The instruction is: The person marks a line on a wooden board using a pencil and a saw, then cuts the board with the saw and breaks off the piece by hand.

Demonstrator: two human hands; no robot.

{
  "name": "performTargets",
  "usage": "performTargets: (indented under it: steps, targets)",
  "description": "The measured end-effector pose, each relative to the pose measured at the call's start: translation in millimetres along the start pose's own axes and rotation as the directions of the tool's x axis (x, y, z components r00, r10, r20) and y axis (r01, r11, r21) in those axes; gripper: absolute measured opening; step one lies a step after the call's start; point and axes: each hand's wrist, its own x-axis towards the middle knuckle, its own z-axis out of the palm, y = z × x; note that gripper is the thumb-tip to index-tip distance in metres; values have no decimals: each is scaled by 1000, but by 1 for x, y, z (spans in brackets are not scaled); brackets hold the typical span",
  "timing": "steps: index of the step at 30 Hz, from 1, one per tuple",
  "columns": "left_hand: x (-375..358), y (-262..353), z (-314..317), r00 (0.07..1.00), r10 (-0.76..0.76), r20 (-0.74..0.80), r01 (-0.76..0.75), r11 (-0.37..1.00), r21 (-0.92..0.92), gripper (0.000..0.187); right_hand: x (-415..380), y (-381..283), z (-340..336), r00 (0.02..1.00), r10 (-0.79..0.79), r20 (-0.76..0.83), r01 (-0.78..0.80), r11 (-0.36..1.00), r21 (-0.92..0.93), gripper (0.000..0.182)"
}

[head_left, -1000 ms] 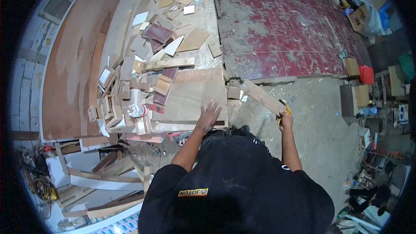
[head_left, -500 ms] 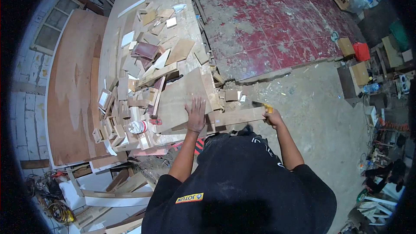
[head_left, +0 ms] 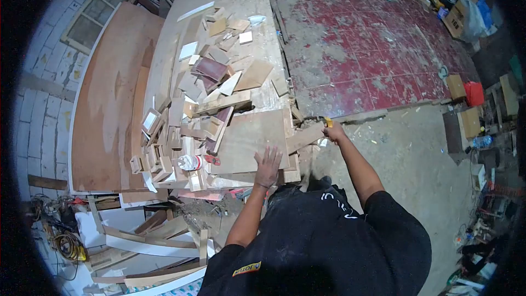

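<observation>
My left hand (head_left: 267, 168) lies flat on a square plywood sheet (head_left: 249, 137) at the near corner of the workbench, fingers spread. To its right, my right hand (head_left: 333, 132) is closed around the outer end of a short wooden board (head_left: 306, 137). At the same hand shows a yellow-handled tool (head_left: 329, 123) with a dark end; its kind I cannot make out. The board slants toward the bench corner, its inner end by the plywood edge. A white container (head_left: 189, 163) and a small red object (head_left: 212, 160) stand left of the plywood.
Wood offcuts (head_left: 211, 74) are heaped across the workbench (head_left: 257, 0). A large brown panel (head_left: 112, 104) leans at the left. Red tiled floor (head_left: 356, 49) lies beyond the bench, with a raised edge. Scrap boards (head_left: 153, 241) pile up at lower left, and boxes (head_left: 455, 22) stand far right.
My right hand has moved forward with the board, which now slants more away from me. My left hand stays flat on the plywood. The whole view has shifted as my head moved.
</observation>
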Motion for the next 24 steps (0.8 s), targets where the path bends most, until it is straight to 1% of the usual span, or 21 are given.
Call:
performTargets:
  steps: [1, 3, 4, 5, 6, 8, 9, 11, 12, 13, 15, 17, 18, 19, 21, 22, 23, 24]
  targets:
    - [-1, 0, 2, 1000, 15, -15, -15, 1000, 22, 69, 15, -6, 6, 1000, -10, 6, 10, 1000, -2, 17]
    - [-6, 2, 4, 1000, 11, -28, -12, 1000, -4, 66, 38, -17, 17, 996, 3, -86, 11, 988, 155, 18]
    - [-9, 3, 5, 1000, 20, -8, -20, 1000, -8, 65, 30, -42, 17, 994, 47, -94, -33, 988, 149, 18]
    - [-11, 4, 6, 999, 30, 12, -30, 999, -13, 64, 22, -63, 19, 995, 44, -88, -31, 989, 146, 18]
    - [-13, 5, 7, 1000, 24, 13, -24, 1000, -13, 64, 14, -80, 21, 992, 51, -116, -36, 992, 122, 16]
    - [-17, 7, 11, 998, 39, 56, -41, 998, 43, 62, 10, -87, 23, 987, 47, -153, -35, 996, 81, 17]
    - [-19, 8, 12, 998, 40, 55, -42, 998, 40, 62, 11, -82, 25, 987, 47, -156, -35, 996, 79, 17]
    - [-21, 10, 15, 996, 28, 87, -29, 999, 13, 61, 14, -54, 29, 993, -17, -120, 38, 983, 178, 18]
    - [-20, 10, 16, 996, 33, 85, -34, 999, 7, 61, 20, -28, 33, 993, -43, -114, 63, 982, 179, 18]
    - [-20, 11, 19, 993, 34, 112, -36, 999, 20, 61, 10, -18, 32, 998, 5, -69, 12, 973, 232, 18]
    - [-21, 14, 26, 988, 46, 146, -50, 999, 21, 61, -4, 13, 38, 997, 26, -75, -12, 984, 177, 19]
    - [-17, 17, 35, 945, -27, 325, -17, 991, 129, 62, -67, -22, 22, 972, 232, -46, -224, 964, 143, 24]
    - [-15, 19, 32, 931, -42, 363, 16, 997, 73, 63, -68, -3, 29, 977, 209, -50, -191, 950, 247, 24]
    - [-11, 21, 28, 925, -31, 379, 11, 998, 56, 63, -69, 15, 34, 971, 233, -54, -213, 946, 244, 24]
    - [-10, 25, 20, 920, -34, 392, 57, 997, -46, 65, -75, 47, 48, 978, 207, -25, -184, 910, 371, 23]
    - [-10, 22, 26, 912, -15, 410, 21, 1000, -11, 69, -77, 55, 55, 980, 187, -64, -151, 917, 370, 22]
    - [-12, 23, 31, 910, -8, 415, 17, 1000, -20, 69, -77, 62, 57, 978, 197, -69, -158, 916, 369, 22]
    - [-14, 22, 35, 922, -7, 387, 0, 1000, 20, 69, -80, 60, 58, 981, 184, -58, -150, 918, 366, 23]
